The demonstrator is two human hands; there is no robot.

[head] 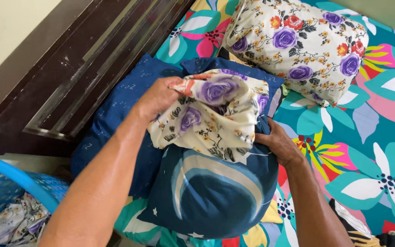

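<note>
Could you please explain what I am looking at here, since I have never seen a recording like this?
There is no machine here: a person wears a camera on the head, so the single picture looks down along their own two bare arms. They stand at a bed covered with a bright flowered sheet, next to a dark wooden headboard. The left hand grips a cream pillowcase with purple roses, bunched over the top of a dark blue pillow with a crescent moon. The right hand holds the side of that pillow, its fingers partly tucked under the cream cloth. Behind lies another pillow in matching rose fabric, and a dark blue pillow lies on the left. At bottom left stands a blue basket holding crumpled cloth.
</note>
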